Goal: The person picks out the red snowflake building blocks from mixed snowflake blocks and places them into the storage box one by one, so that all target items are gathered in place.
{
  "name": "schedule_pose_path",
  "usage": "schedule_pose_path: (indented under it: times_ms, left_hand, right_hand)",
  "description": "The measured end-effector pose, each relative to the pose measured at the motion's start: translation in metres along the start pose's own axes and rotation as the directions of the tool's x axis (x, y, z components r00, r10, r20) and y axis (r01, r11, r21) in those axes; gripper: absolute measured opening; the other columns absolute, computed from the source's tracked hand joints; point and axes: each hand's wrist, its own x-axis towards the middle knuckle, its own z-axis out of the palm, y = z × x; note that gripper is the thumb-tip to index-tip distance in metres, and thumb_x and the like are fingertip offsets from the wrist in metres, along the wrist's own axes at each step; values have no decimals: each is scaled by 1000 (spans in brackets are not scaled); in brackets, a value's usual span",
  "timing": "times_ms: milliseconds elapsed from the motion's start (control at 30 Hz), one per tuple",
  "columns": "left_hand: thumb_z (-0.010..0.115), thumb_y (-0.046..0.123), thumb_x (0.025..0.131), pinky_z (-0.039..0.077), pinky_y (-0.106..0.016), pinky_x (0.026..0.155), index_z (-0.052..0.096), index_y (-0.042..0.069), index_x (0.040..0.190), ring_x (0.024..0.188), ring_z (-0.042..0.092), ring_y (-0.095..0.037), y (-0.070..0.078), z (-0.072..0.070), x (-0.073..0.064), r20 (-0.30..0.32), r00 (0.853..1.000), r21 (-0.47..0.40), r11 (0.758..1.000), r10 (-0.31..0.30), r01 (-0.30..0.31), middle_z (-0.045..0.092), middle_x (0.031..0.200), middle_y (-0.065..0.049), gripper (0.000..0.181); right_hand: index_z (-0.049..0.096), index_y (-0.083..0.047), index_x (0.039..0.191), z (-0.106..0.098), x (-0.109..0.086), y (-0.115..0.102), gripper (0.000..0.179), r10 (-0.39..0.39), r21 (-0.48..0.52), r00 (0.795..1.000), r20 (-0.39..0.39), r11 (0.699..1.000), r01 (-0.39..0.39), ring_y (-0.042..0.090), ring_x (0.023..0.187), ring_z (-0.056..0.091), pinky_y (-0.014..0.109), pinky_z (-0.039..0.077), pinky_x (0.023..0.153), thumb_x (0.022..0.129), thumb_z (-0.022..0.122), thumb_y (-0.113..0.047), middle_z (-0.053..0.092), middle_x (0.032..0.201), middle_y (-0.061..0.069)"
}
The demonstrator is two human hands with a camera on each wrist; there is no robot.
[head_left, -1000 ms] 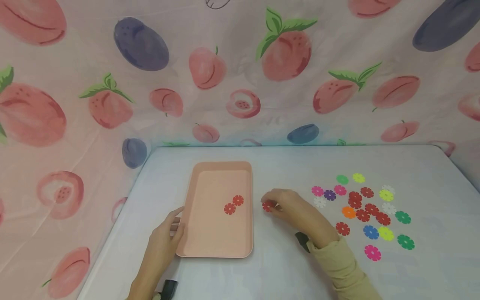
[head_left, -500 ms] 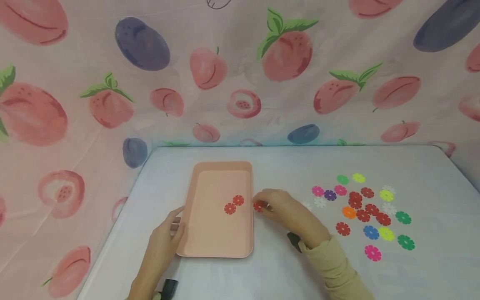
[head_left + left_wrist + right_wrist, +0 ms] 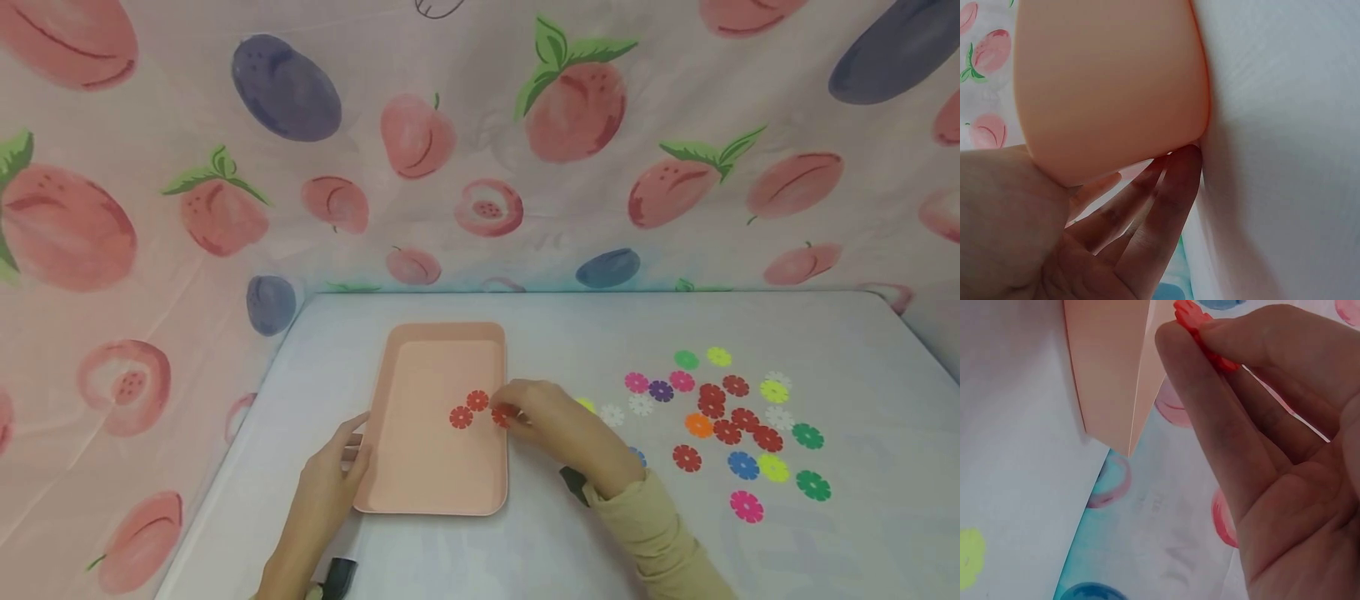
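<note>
My right hand [image 3: 558, 425] pinches a red notched plastic disc [image 3: 498, 417] between thumb and fingertips, above the right rim of a peach-coloured tray [image 3: 431, 479]. In the right wrist view the disc [image 3: 1190, 317] is tilted, with the tray wall [image 3: 1107, 375] behind it. Two more red discs [image 3: 461, 417] lie touching each other on the tray floor. My left hand [image 3: 322, 483] rests against the tray's left side; in the left wrist view its fairly straight fingers [image 3: 1166, 200] touch the tray's outer wall [image 3: 1113, 87].
Several discs lie scattered on the white table [image 3: 862, 550] to the right, among them red discs [image 3: 687, 458], a blue disc [image 3: 743, 465], an orange disc [image 3: 699, 425] and green discs [image 3: 813, 485]. A fruit-patterned cloth [image 3: 480, 125] hangs behind and at the left.
My right hand has moved left with the red disc, from the table beside the tray to over its right rim. Discs behind that arm have come into view. The left hand stays put.
</note>
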Motion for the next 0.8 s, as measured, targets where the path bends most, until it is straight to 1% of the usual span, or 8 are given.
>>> schedule_pose_path:
  times_ms: [233, 400, 533, 633, 800]
  left_hand:
    - [59, 11, 99, 61, -43, 79, 48, 12, 145, 100, 70, -35, 2, -1, 0, 1, 1000, 0, 1000, 5, -5, 68, 118, -20, 47]
    - [59, 12, 100, 60, -43, 80, 47, 13, 145, 101, 70, -34, 1, 0, 0, 6, 1000, -2, 1000, -3, 3, 68, 119, -19, 47]
    - [58, 13, 100, 60, -43, 81, 47, 13, 145, 101, 70, -34, 0, -1, 0, 8, 1000, -3, 1000, 2, -2, 68, 119, -18, 46]
    - [58, 13, 100, 60, -44, 81, 47, 13, 145, 101, 70, -34, 0, -1, 0, 11, 1000, -2, 1000, 5, -5, 67, 119, -18, 46]
    - [58, 14, 100, 60, -44, 82, 47, 13, 145, 101, 69, -34, -1, 0, 1, 11, 1000, -4, 1000, -3, 3, 68, 119, -18, 46]
  right_hand:
    - [72, -3, 105, 5, 4, -6, 17, -10, 25, 1000, 23, 1000, 10, 14, 82, 60, 31, 58, 81, 88, 74, -3, 70, 93, 2]
    - [73, -3, 107, 10, 8, -11, 20, 13, 26, 999, 43, 1000, -14, 15, 85, 62, 32, 59, 83, 87, 75, -3, 72, 96, 3]
    - [73, -5, 107, 14, 11, -14, 22, 28, 26, 998, 58, 999, -30, 16, 90, 65, 33, 59, 87, 86, 76, -4, 73, 100, 3]
    - [73, -6, 108, 17, 13, -15, 23, 36, 31, 996, 75, 999, -39, 15, 92, 66, 31, 59, 89, 86, 77, -4, 73, 101, 1]
    - [73, -9, 111, 22, 17, -16, 25, 55, 21, 993, 109, 998, -58, 10, 88, 64, 28, 58, 88, 87, 76, -5, 72, 98, -2]
